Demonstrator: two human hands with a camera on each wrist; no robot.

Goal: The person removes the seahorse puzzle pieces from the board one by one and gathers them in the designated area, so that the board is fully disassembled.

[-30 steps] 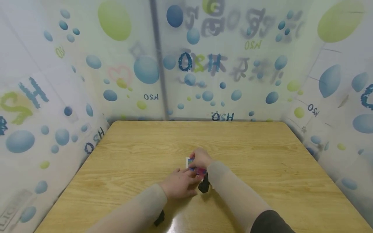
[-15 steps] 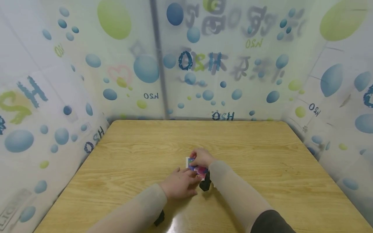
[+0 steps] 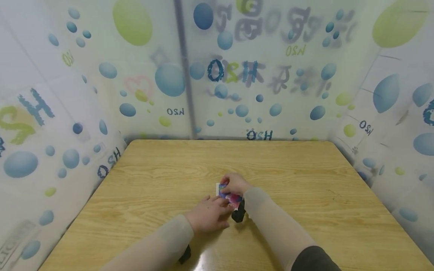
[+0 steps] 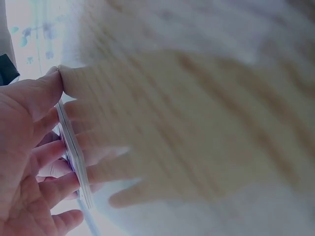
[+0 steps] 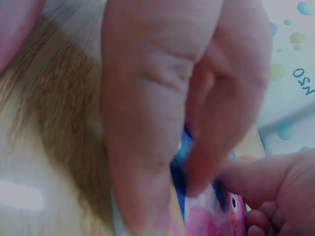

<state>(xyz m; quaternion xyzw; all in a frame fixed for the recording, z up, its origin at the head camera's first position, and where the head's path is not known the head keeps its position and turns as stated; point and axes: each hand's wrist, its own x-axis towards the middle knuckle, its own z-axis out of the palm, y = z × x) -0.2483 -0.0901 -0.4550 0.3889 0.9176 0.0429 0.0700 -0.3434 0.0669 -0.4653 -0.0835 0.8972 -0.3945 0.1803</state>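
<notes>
A small flat picture board (image 3: 234,198), printed blue and pink with a white border, lies on the wooden table under both hands. My left hand (image 3: 209,213) rests along its near left side, with fingers extended over the print. Seen edge-on in the left wrist view, the board (image 4: 75,152) is thin with pale layered edges, and the fingers touch it. My right hand (image 3: 235,183) bends over the far part, thumb and fingertips pinching at the blue area. In the right wrist view those fingers hide much of the printed face (image 5: 202,219); exactly what they pinch is unclear.
The wooden table (image 3: 162,165) reaches back to a bubble-patterned curtain (image 3: 223,109) that encloses the left, back and right sides. Black wrist devices (image 3: 239,212) sit under the wrists. Both forearms cross the table's near part.
Both hands stay in nearly the same place on the board. The right wrist shifts slightly to the right, showing a little more of the pink print.
</notes>
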